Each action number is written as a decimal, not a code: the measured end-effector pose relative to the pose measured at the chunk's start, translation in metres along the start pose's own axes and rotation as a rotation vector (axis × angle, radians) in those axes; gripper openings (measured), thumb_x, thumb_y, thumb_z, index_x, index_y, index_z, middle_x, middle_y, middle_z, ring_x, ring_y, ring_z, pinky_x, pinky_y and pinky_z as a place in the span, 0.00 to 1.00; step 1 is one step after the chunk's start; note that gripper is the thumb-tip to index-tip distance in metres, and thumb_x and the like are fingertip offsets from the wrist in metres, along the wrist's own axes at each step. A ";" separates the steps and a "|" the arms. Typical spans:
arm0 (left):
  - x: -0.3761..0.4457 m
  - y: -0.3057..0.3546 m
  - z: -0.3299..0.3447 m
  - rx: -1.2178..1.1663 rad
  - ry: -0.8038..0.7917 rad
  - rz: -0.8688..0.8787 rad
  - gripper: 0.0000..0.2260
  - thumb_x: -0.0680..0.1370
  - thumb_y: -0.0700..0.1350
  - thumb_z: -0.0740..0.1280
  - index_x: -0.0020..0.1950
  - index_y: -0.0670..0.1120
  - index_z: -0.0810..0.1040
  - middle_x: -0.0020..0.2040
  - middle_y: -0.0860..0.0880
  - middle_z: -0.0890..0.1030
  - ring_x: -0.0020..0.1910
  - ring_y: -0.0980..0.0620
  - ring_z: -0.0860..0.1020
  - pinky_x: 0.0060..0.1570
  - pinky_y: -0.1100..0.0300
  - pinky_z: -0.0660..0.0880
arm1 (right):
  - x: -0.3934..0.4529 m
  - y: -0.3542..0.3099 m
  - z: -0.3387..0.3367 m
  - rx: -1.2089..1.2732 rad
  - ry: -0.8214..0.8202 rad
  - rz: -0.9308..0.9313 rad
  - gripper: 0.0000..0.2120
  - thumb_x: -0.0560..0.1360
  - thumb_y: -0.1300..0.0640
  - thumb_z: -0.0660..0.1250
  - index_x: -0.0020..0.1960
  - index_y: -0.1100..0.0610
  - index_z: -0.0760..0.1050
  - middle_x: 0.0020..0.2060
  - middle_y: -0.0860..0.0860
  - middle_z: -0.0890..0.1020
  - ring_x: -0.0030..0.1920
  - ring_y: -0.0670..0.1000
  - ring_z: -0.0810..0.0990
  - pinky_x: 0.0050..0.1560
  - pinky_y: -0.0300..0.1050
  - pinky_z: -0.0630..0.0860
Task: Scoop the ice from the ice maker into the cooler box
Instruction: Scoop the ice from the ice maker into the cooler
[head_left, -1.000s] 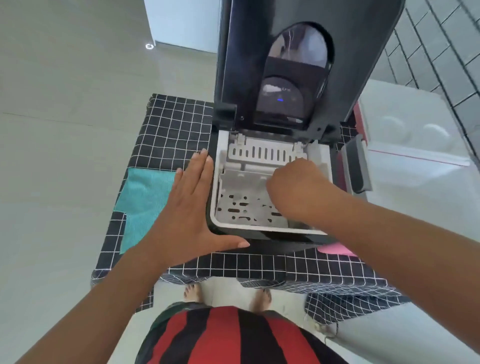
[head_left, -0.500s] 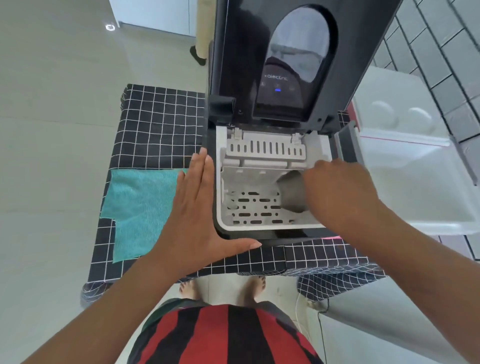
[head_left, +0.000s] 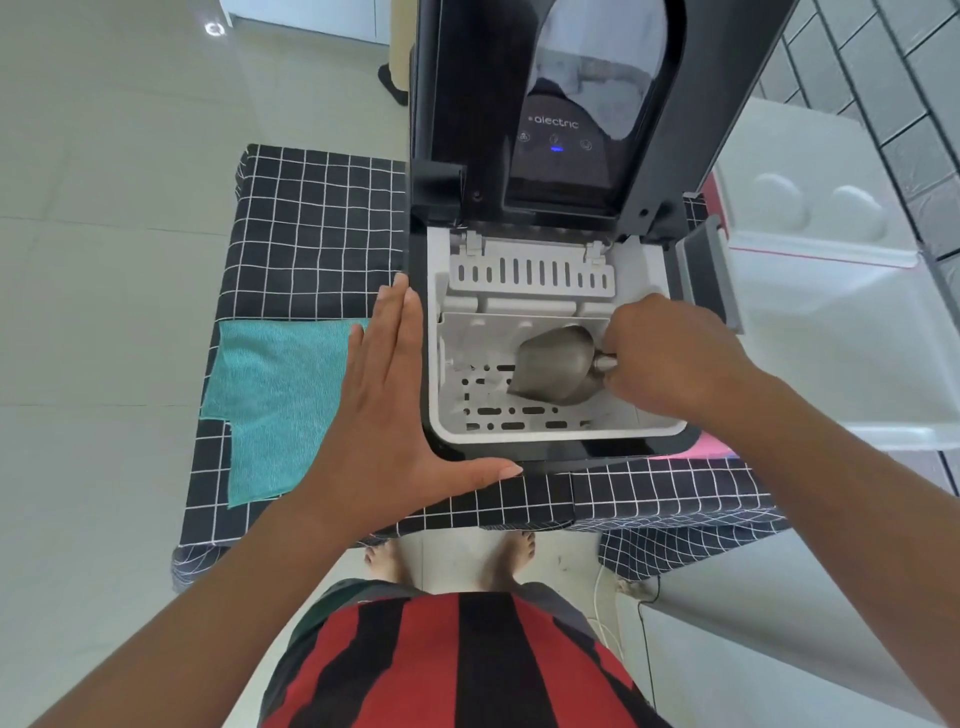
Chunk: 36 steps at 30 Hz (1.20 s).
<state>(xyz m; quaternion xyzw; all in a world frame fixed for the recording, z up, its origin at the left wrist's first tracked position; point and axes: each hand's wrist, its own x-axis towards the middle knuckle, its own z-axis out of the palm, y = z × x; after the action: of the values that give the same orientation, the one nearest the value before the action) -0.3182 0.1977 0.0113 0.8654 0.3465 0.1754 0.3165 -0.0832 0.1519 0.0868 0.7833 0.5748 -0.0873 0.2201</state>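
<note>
Half a second before, our right hand (head_left: 670, 358) had been over the right edge of the ice maker (head_left: 550, 249) with the metal scoop (head_left: 553, 366) only partly visible beneath it; a full second before, that hand had been balled low in the middle of the basket and had hidden the scoop altogether. At this moment the scoop lay in plain sight inside the white slotted basket (head_left: 498, 415), its mouth pointing left and down toward the basket floor, and our right hand pinched its short handle with curled fingers at the basket's right side.

We saw only a few pale fragments of ice near the left of the basket floor, and we could not tell whether any ice sat in the scoop, since we saw only its outer shell. Our left hand (head_left: 384, 405) had not shifted: it lay flat, fingers straight and together along the machine's left wall, thumb spread across the front corner, steadying it on the counter (head_left: 311, 223) beside the teal cloth (head_left: 275, 400).

The cooler box (head_left: 831, 353) stood open just to the right of the machine, and no ice showed in the part we could see.

We judged that the hand had drawn back to line up another pass along the floor, and that little ice remained to gather.
</note>
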 end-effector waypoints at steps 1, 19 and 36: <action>0.000 0.001 0.000 0.002 -0.004 -0.003 0.63 0.63 0.77 0.65 0.81 0.40 0.40 0.82 0.47 0.40 0.81 0.52 0.38 0.78 0.38 0.49 | -0.002 0.001 0.001 -0.009 0.018 -0.001 0.04 0.70 0.59 0.64 0.43 0.54 0.76 0.32 0.50 0.69 0.34 0.55 0.73 0.31 0.43 0.65; 0.000 0.006 0.000 -0.021 -0.005 -0.023 0.63 0.64 0.73 0.69 0.81 0.39 0.41 0.82 0.48 0.40 0.81 0.52 0.39 0.77 0.37 0.51 | 0.033 -0.008 0.045 0.015 0.278 -0.476 0.18 0.72 0.67 0.60 0.58 0.57 0.78 0.48 0.48 0.78 0.51 0.53 0.75 0.41 0.48 0.74; 0.000 0.002 0.005 -0.028 0.011 -0.017 0.63 0.64 0.72 0.71 0.81 0.40 0.40 0.82 0.49 0.40 0.81 0.52 0.39 0.78 0.37 0.48 | 0.030 -0.008 0.055 0.273 -0.024 -0.354 0.08 0.72 0.51 0.69 0.46 0.53 0.82 0.41 0.50 0.80 0.48 0.53 0.76 0.47 0.50 0.77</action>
<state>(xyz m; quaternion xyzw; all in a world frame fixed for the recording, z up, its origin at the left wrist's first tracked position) -0.3151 0.1946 0.0089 0.8570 0.3532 0.1820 0.3282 -0.0746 0.1553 0.0247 0.6915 0.6836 -0.2109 0.0999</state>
